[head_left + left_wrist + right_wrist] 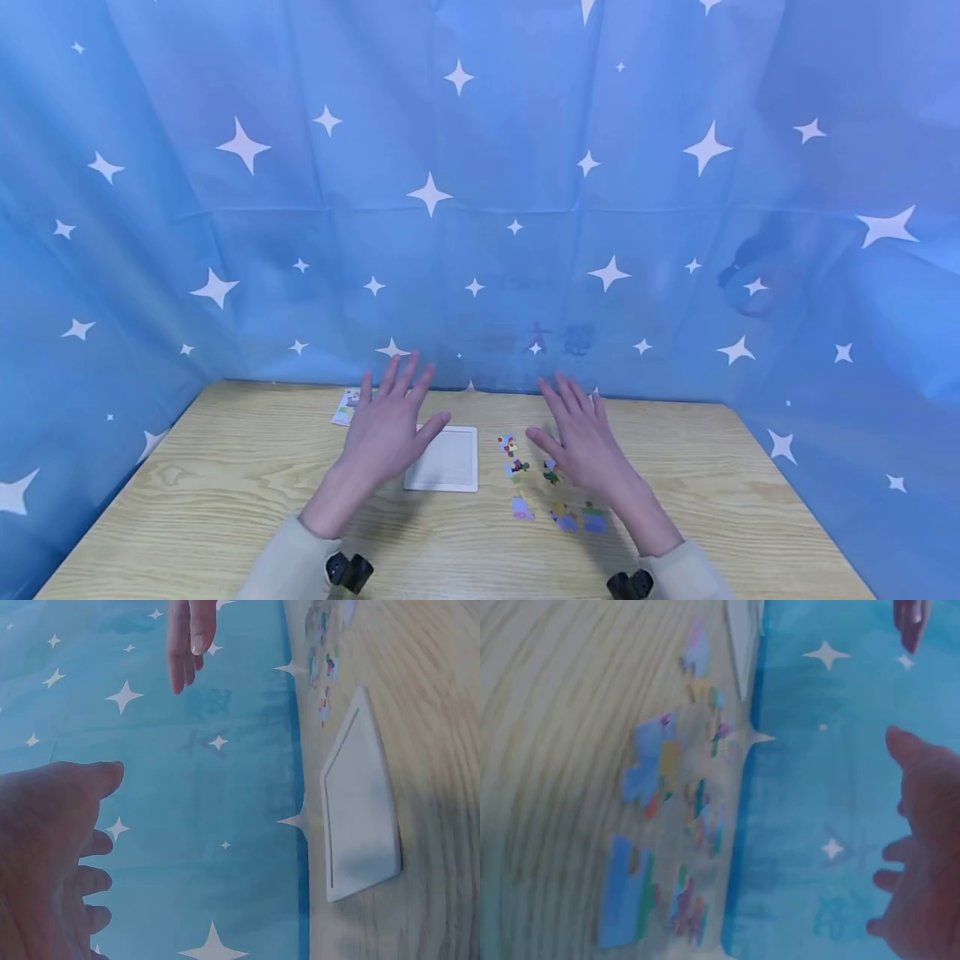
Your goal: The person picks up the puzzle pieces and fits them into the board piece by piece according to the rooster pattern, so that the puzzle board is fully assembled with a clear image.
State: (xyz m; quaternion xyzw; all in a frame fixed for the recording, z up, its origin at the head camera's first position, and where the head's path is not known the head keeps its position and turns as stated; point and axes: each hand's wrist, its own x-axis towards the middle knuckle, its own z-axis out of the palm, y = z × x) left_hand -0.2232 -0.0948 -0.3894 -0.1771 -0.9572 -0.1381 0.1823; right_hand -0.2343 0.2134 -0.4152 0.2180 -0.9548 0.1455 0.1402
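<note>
Both hands are raised over the wooden table with fingers stretched and nothing held. In the head view my left hand (386,429) overlaps the left part of a flat white puzzle tray (450,460), whose raised rim shows in the left wrist view. My right hand (588,442) hovers by a loose group of colourful jigsaw pieces, partly covering them. Among these pieces are a lilac one (522,507), a blue and green one (594,518) and a small dark green one (552,473). In the right wrist view a blue piece (619,892) lies nearest.
A small printed card (346,408) lies at the back left of the table, partly behind the left hand. The light wooden table (225,475) ends at a blue curtain (510,125) with white stars, which also hangs along both sides.
</note>
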